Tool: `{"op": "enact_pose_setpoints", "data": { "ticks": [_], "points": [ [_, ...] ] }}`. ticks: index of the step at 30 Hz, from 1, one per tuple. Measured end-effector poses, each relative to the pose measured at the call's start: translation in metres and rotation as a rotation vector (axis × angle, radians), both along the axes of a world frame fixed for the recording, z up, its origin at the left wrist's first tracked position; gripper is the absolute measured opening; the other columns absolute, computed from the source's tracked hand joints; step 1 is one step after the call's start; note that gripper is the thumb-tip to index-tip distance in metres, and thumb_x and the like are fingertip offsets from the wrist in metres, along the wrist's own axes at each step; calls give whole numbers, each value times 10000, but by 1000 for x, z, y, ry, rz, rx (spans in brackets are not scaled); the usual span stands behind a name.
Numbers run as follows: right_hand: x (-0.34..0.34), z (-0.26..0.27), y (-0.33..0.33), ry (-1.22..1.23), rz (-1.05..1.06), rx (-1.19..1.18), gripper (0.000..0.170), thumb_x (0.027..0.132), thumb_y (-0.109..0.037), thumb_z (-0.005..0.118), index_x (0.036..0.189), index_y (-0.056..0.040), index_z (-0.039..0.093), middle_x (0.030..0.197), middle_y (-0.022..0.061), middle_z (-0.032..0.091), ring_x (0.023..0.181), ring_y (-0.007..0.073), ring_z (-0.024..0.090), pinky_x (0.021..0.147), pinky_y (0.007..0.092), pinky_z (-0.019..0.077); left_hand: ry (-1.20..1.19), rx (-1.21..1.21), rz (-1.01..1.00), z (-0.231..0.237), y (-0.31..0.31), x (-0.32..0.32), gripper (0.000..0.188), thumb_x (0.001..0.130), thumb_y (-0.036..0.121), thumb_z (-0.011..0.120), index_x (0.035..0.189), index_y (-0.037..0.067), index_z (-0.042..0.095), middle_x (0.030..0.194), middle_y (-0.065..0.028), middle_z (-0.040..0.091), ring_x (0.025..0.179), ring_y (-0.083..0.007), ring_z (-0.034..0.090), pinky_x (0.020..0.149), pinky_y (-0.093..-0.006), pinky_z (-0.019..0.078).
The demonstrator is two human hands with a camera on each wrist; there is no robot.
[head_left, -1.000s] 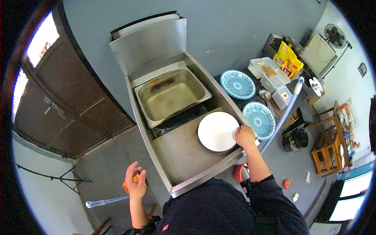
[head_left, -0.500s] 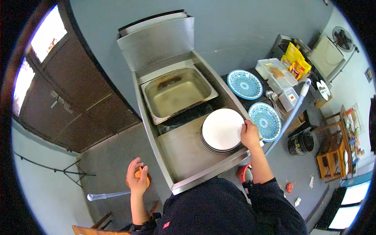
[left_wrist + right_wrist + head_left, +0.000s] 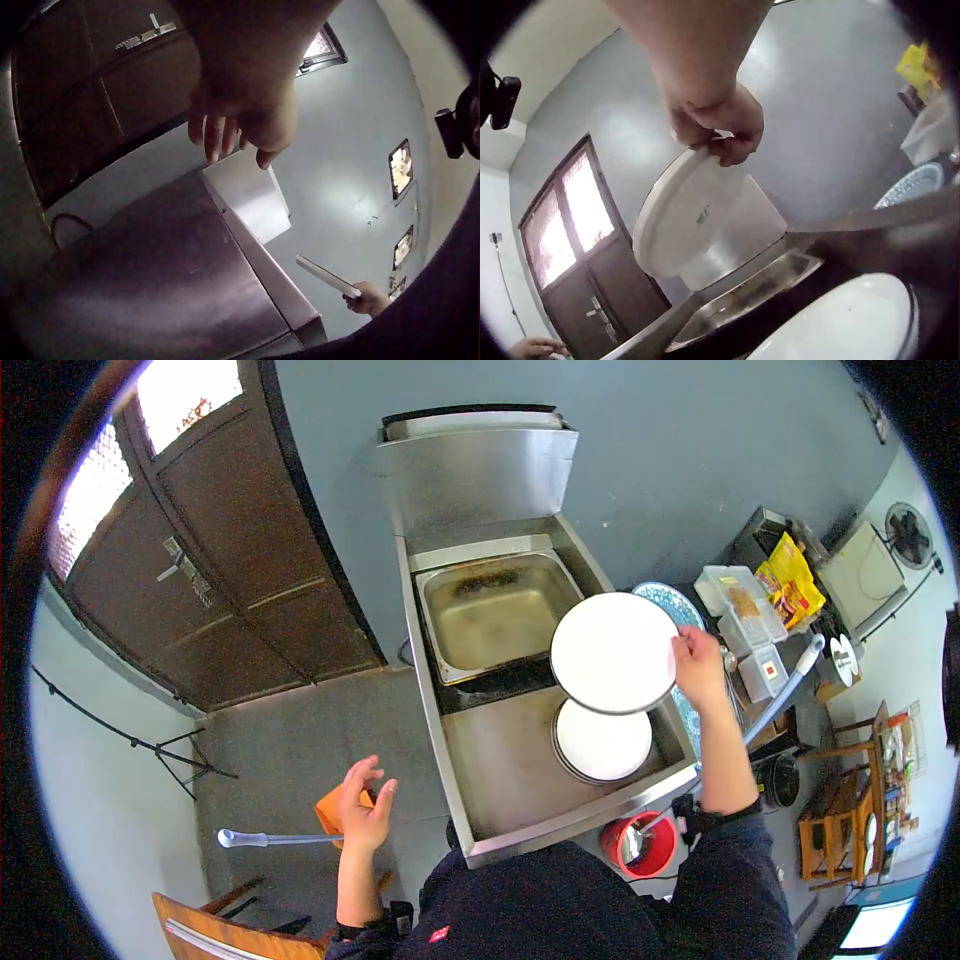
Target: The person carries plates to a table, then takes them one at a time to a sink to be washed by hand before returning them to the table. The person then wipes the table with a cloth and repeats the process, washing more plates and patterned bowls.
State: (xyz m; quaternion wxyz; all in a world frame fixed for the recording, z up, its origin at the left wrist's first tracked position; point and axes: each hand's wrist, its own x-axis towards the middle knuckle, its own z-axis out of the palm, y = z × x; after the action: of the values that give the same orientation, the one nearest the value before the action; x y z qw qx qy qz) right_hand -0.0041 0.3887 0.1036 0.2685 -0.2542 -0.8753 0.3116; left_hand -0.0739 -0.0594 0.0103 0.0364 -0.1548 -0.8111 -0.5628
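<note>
My right hand (image 3: 702, 668) pinches the right edge of a round white plate (image 3: 613, 652), raised over the steel unit (image 3: 500, 770). In the right wrist view that plate (image 3: 682, 217) hangs tilted from the fingers, a small green mark on its underside. Below it a stack of white plates (image 3: 603, 745) rests on the unit's flat steel surface, near the right wall. My left hand (image 3: 364, 808) is held in the air left of the unit, fingers spread and holding nothing. Behind the stack, a rectangular steel basin (image 3: 500, 615) is set into the unit.
Blue patterned plates (image 3: 668, 598) stand right of the unit, partly covered by the raised plate and my arm. Plastic containers (image 3: 745, 600) and yellow bags (image 3: 790, 580) lie beyond. A red bucket (image 3: 655, 850) sits on the floor, and a wooden chair (image 3: 215, 935) is at lower left.
My right hand has lifted the top white plate off the stack, up and away from me, baring the plates beneath. The left hand stays at the left side. The head view has turned.
</note>
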Motion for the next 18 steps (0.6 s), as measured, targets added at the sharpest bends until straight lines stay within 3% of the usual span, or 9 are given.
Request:
{"op": "enact_pose_setpoints", "data": {
  "ticks": [5, 7, 10, 13, 18],
  "points": [
    [-100, 18, 4, -149, -11, 41, 231, 713, -155, 520, 821, 37, 590, 810, 214, 595, 761, 344, 580, 682, 366, 452, -11, 31, 13, -5, -9, -10, 374, 695, 51, 644, 1046, 14, 523, 1006, -108, 531, 820, -165, 536, 737, -272, 427],
    [-149, -23, 25, -181, -11, 26, 237, 688, -153, 524, 801, 44, 592, 822, 246, 582, 793, 355, 575, 720, 381, 449, 3, 27, 5, -12, -13, -15, 379, 694, 59, 650, 1048, 15, 522, 1002, -108, 531, 820, -167, 535, 744, -271, 425],
    [-191, -26, -2, -367, -10, -19, 254, 667, -139, 518, 803, 65, 584, 841, 268, 572, 824, 365, 566, 755, 400, 438, 2, -46, 10, -9, -20, -21, 383, 693, 60, 652, 1051, 15, 521, 996, -108, 533, 820, -170, 535, 745, -272, 425],
    [-229, -72, 4, -398, -2, 67, 276, 665, -142, 517, 814, 83, 574, 869, 269, 570, 853, 368, 559, 777, 399, 434, -34, -7, 59, -24, -25, -25, 387, 692, 64, 654, 1052, 19, 522, 992, -104, 537, 811, -172, 537, 738, -272, 426],
    [-249, -101, -11, -619, 29, 3, 298, 665, -152, 528, 850, 77, 575, 930, 270, 558, 910, 360, 546, 808, 374, 432, -89, -70, 102, -25, -28, -27, 392, 685, 71, 658, 1049, 23, 521, 986, -105, 540, 807, -178, 539, 728, -276, 425]
  ]
}}
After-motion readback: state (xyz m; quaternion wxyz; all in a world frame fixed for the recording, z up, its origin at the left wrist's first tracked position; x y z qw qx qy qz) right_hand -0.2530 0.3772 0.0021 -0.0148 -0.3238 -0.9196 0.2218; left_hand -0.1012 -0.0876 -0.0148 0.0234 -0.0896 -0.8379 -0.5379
